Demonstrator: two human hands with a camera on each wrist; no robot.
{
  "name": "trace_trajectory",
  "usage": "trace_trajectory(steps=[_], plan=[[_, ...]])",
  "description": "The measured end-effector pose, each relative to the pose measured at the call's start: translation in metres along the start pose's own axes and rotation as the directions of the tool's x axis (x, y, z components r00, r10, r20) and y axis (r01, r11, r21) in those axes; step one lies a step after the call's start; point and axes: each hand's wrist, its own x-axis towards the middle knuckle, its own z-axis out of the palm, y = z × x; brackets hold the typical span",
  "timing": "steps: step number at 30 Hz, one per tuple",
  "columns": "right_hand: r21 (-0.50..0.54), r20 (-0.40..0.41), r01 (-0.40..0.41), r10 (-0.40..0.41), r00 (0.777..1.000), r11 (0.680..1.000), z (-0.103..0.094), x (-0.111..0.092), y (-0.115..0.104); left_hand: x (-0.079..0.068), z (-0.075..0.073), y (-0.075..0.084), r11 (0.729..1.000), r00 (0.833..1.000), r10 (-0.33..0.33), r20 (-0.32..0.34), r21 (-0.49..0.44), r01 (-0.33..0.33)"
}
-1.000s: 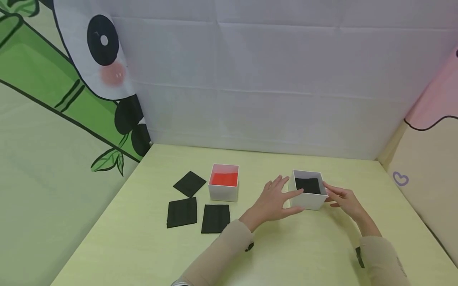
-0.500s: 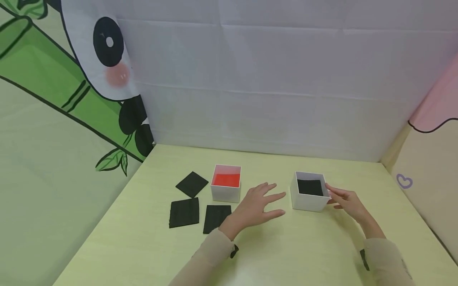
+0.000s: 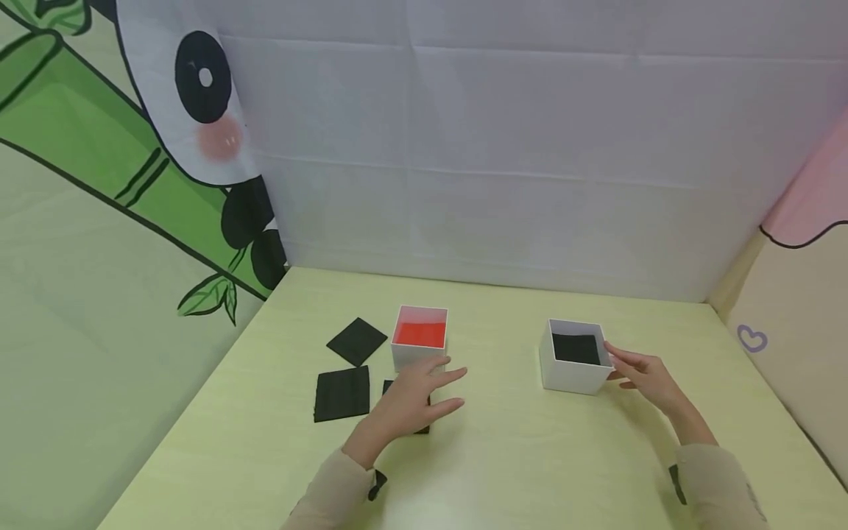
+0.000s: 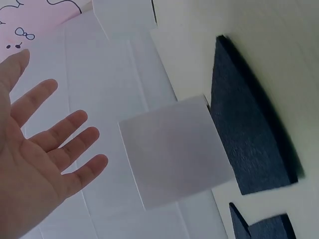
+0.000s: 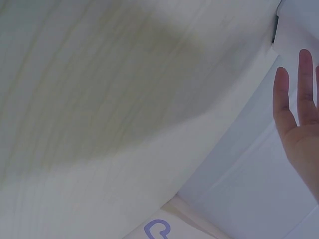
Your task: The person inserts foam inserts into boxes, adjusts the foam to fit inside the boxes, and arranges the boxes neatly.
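My left hand [image 3: 407, 401], fingers spread and holding nothing, hovers over a black square piece [image 4: 249, 124] that it partly covers in the head view. Just beyond its fingertips stands a white box [image 3: 405, 358] with a red sheet [image 3: 420, 335] inside. On the right, a second white box [image 3: 573, 377] has a black square [image 3: 576, 349] in it. Fingers of my right hand [image 3: 645, 377] touch that box's right side, fairly straight; the right wrist view shows the extended fingers [image 5: 305, 94] beside the box's edge.
Two more black squares lie on the pale wood table [image 3: 517, 471]: one turned like a diamond [image 3: 357, 341], another [image 3: 342, 395] nearer the front. A white cloth wall [image 3: 490, 184] closes off the back, and printed panels [image 3: 99, 294] flank the sides.
My left hand has moved left, away from the right box, to above the nearest black square. The right hand stays at the right box's side.
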Motion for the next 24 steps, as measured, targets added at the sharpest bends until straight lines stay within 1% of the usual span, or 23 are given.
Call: trace_trajectory(steps=[2,4,7,12,15,18,21,24], plan=[[0.007,-0.002,0.002,-0.002,1.000,1.000,0.000,0.000,-0.001,-0.008,-0.003,-0.006,1.000,1.000,0.004,-0.027,0.008,-0.003],[0.008,0.002,-0.001,0.001,1.000,1.000,0.000,0.000,-0.001,-0.015,-0.004,-0.013,1.000,0.999,0.001,-0.041,0.017,-0.001],[0.001,0.010,-0.014,0.014,1.000,1.000,0.000,-0.001,-0.002,-0.026,-0.004,-0.023,0.999,0.999,-0.024,-0.028,0.020,0.025],[-0.002,0.012,-0.013,0.013,1.000,1.000,0.002,-0.002,-0.001,-0.040,-0.001,-0.040,0.995,0.995,-0.095,0.038,0.035,0.093],[-0.001,0.008,-0.008,0.008,1.000,1.000,0.001,-0.002,0.000,-0.045,-0.001,-0.048,0.990,0.987,-0.136,0.083,0.059,0.132],[-0.004,0.006,-0.010,0.010,1.000,1.000,0.001,-0.002,0.000,-0.048,-0.001,-0.055,0.984,0.978,-0.162,0.132,0.100,0.149],[-0.014,0.007,-0.015,0.015,1.000,1.000,0.000,-0.001,0.000,-0.048,-0.002,-0.060,0.973,0.964,-0.189,0.189,0.167,0.158],[-0.026,0.006,-0.020,0.020,1.000,0.999,0.000,-0.001,0.000,-0.047,-0.003,-0.063,0.958,0.941,-0.233,0.245,0.225,0.178]])
